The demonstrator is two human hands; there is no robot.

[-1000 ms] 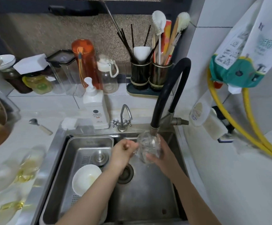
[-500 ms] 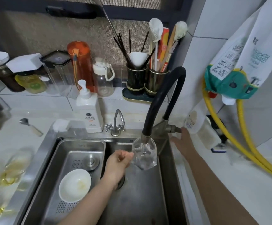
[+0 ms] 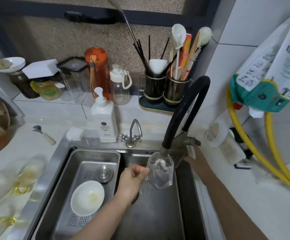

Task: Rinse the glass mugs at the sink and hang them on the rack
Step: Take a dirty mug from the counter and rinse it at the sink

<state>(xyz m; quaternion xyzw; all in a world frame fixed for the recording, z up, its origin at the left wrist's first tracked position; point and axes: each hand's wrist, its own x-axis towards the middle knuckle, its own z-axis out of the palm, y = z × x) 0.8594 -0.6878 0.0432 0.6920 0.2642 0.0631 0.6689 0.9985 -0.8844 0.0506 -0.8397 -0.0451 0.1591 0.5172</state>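
At the far left edge of the counter, several clear glass mugs [image 3: 24,177] with yellow handles lie blurred, well apart from the sink [image 3: 61,172]. Inside the sink's left part sits a steel drain tray [image 3: 81,163], and a white bowl [image 3: 87,197] rests in it, as it did half a second ago. Behind the sink stands a white soap dispenser [image 3: 104,120], beside a small chrome tap [image 3: 132,134].

Over the right basin, the left hand [image 3: 132,179] is curled into a fist round the handle of a glass mug [image 3: 160,169], holding it directly under the mouth of the black hose faucet [image 3: 184,115]. The mug sits upright with a slight tilt, its rim right at the spout, and water froths white inside it. A second ago both hands were on the mug; now only the left one holds it, in much the same place as half a second ago.

To the right, the right hand [image 3: 195,157] has stayed at the faucet's base, fingers extended and touching the lever [image 3: 192,142]; whether it grips the lever cannot be told. Farther right, a yellow hose [image 3: 276,161] runs down the wall.
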